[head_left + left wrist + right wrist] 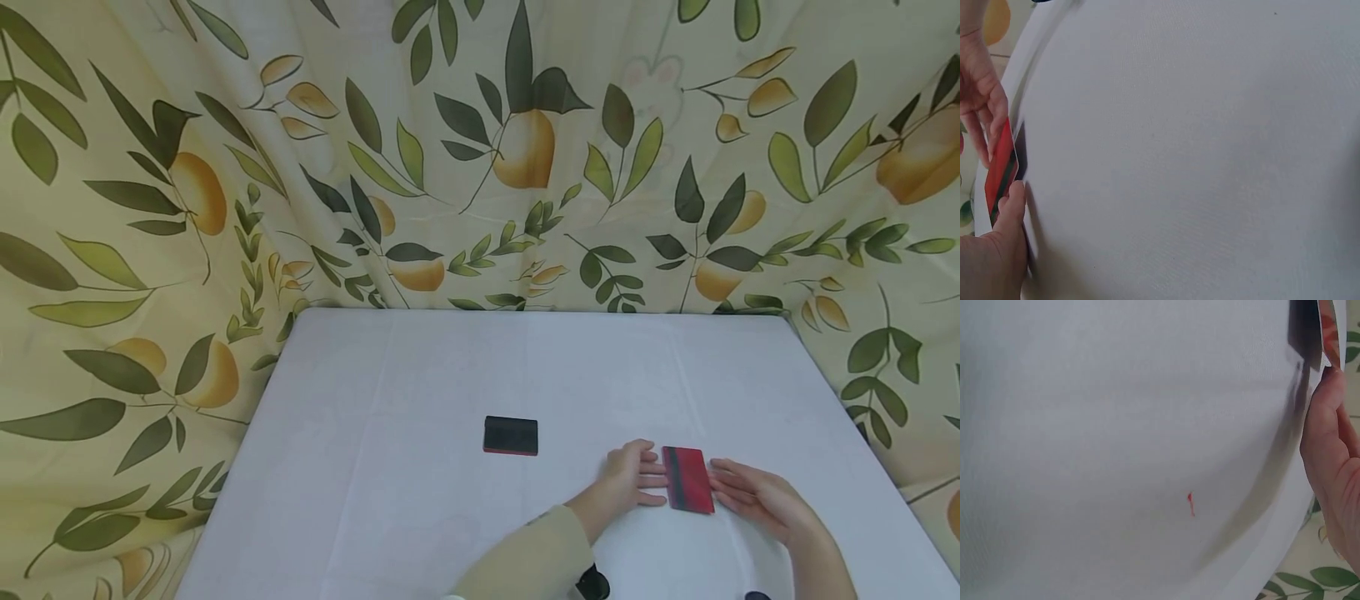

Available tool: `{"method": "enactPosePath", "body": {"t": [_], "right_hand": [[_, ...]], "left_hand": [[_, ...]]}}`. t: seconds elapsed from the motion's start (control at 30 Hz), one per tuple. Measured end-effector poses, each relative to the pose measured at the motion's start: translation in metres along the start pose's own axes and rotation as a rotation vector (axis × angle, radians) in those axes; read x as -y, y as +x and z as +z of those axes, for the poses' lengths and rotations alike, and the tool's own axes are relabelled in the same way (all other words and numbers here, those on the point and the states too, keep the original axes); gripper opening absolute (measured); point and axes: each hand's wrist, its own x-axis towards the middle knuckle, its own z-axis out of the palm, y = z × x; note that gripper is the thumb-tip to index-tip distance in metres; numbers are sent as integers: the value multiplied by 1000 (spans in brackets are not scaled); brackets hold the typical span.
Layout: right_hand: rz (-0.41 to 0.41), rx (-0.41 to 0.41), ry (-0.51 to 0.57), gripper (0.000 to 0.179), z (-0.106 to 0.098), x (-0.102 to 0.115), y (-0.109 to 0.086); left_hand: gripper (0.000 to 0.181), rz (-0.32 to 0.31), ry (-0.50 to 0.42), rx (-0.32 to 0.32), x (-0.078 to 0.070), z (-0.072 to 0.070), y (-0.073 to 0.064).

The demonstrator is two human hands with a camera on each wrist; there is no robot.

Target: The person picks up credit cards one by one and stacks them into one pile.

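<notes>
A flat red card [693,485] with a dark stripe is held between my two hands. My left hand [624,475] reaches its left edge with fingers and thumb straight and spread. From the right, the extended fingertips of my right hand [757,498] meet the opposite edge. In the left wrist view the card [1001,159] stands tilted, with a shadow on the white cloth beside it. The right wrist view shows a fingertip of the right hand [1329,434] right at the card's [1329,331] corner.
A dark rectangular block [511,434] with a thin red front edge lies left of my hands on the white table [375,500]. A curtain [487,167] printed with fruit and leaves hangs behind the table. A small red mark [1190,503] shows on the cloth.
</notes>
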Motion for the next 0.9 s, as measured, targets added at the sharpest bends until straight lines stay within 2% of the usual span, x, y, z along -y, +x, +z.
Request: {"method": "enactPosePath", "body": {"t": [0.13, 0.27, 0.53, 0.7, 0.9], "right_hand": [[-4, -11, -11, 24, 7, 0, 2], [-5, -38, -24, 40, 16, 1, 3], [-9, -36, -5, 35, 30, 4, 6], [-10, -36, -8, 55, 39, 7, 9], [-28, -17, -21, 63, 48, 10, 11]], "left_hand": [[36, -6, -4, 11, -4, -6, 1], [35, -19, 23, 11, -8, -10, 1], [26, -35, 125, -51, -20, -13, 1], [27, -13, 175, -53, -24, -18, 1], [27, 29, 216, -35, -26, -27, 1]]}}
